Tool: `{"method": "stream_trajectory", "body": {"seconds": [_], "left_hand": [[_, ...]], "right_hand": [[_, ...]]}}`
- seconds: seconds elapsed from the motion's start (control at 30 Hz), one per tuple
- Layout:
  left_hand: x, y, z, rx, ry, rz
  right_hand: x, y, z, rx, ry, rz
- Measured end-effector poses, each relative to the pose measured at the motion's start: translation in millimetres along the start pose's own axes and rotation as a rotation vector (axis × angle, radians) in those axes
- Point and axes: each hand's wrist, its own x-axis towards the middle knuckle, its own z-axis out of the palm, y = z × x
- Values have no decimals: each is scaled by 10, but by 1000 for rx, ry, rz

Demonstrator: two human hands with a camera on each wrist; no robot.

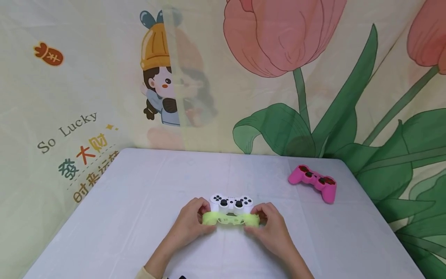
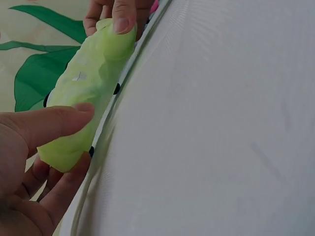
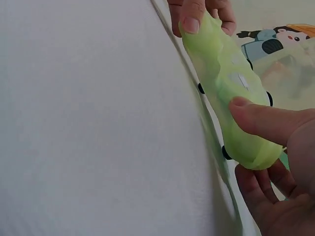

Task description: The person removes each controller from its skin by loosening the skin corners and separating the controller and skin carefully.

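Observation:
A white game controller (image 1: 231, 197) with black sticks and buttons faces up in the middle of the head view. Over its near grips sits a translucent yellow-green silicone sleeve (image 1: 210, 218), leaving the button face bare. My left hand (image 1: 191, 221) holds the left end of the sleeve, thumb on the near side and fingers behind. At the opposite end my right hand (image 1: 273, 228) grips in the same way. In the right wrist view the sleeve (image 3: 216, 56) covers the near side, with my right thumb (image 3: 261, 118) pressed against it. Part of the controller is hidden under the sleeve.
On the white-covered table (image 1: 139, 186), a pink controller (image 1: 316, 181) with dark red button areas lies at the back right. Behind the table hangs a printed curtain (image 1: 209, 135) with tulips and a cartoon figure. A small dark object (image 1: 182, 277) shows at the bottom edge.

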Motion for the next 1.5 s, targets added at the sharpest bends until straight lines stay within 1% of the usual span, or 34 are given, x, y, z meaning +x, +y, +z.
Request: {"method": "stream_trajectory", "body": {"seconds": [0.1,0.17,0.27,0.4,0.53,0.6,0.8,0.93,1.07,1.17,1.23,1.33,1.4,1.5], "left_hand": [[-5,-24,-1,-68,-15,-42],[-10,-42,-4,-122,-24,-75],[-11,-64,-7,-178,-38,-119],[-3,-56,-9,-191,-40,-165],[-6,-36,-12,-180,-39,-179],[-9,-42,-14,-172,-38,-176],[-10,-69,-21,-144,-33,-129],[-8,-73,-26,-115,-29,-111],[1,-69,-26,-89,-28,-131],[1,-57,-24,-96,-26,-154],[0,-46,-19,-103,-38,-146],[-2,-26,-4,-105,-78,-106],[-6,-18,6,-98,-104,-79],[-16,-14,12,-95,-109,-76]], "right_hand": [[13,17,-28,105,-41,92],[19,18,-46,149,-54,140],[24,8,-66,157,-69,192],[23,-2,-86,138,-70,215],[15,11,-93,137,-65,216],[16,24,-86,124,-63,217],[29,44,-65,63,-71,201],[29,38,-64,18,-87,168],[23,35,-62,-18,-102,134],[19,29,-52,-29,-111,108],[20,25,-37,-33,-118,89],[30,15,-17,-37,-110,71],[36,9,-12,-45,-99,76],[42,-1,-18,-60,-80,90]]}}
